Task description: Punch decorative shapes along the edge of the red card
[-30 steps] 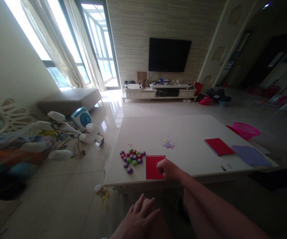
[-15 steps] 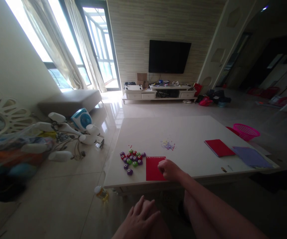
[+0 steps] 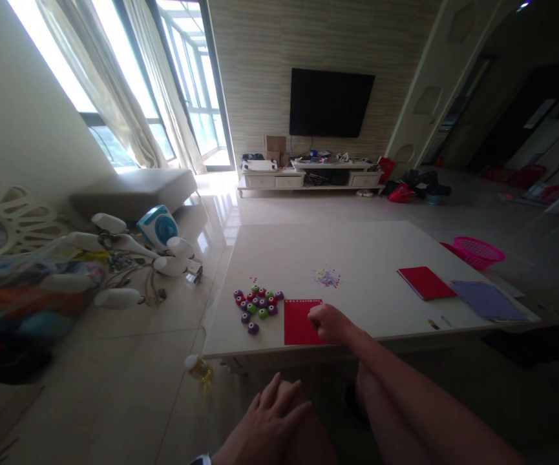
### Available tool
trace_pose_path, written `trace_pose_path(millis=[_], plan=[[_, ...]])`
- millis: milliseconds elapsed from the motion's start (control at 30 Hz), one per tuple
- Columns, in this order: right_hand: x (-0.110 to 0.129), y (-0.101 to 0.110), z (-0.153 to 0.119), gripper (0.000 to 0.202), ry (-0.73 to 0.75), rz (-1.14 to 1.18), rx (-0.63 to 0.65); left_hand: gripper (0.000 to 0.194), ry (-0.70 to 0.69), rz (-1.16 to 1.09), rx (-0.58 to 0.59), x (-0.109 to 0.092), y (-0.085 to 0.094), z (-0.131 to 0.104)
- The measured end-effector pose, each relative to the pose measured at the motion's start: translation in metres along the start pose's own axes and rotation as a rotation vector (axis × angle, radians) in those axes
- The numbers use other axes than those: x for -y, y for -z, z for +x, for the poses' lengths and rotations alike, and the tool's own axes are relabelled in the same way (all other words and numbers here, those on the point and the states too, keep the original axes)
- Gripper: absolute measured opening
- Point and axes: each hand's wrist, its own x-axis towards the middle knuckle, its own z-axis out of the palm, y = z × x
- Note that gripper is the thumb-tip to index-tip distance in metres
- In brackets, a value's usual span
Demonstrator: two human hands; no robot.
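Note:
On the white table lies a red sheet with a row of holes along its far edge. My right hand rests on the sheet's right side, its fingers curled closed; what they hold, if anything, is hidden. My left hand lies on my knee with its fingers spread and nothing in it. Left of the sheet is a cluster of purple, green and red punches. Small coloured paper bits are scattered behind the sheet.
A red notebook and purple sheets lie on the table's right. Beyond them is a pink basket. On the floor by the table's left corner stands a bottle. A fan is farther left.
The view has tilted slightly, so the table sits a little higher in the picture. Both hands keep nearly the same pose and place.

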Motion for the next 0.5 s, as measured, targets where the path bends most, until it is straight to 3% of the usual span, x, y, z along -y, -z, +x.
trace_pose_path(millis=[300,500], plan=[[-0.0013,-0.0019,0.0004,0.025,0.010,0.055,-0.049,0.074,-0.022,0.020,-0.060,0.0075,-0.0095,0.0027],[-0.0021,-0.0018,-0.0011,0.026,0.005,0.071,-0.054,0.066,-0.014,0.060,-0.084,0.0035,-0.0063,0.0061]])
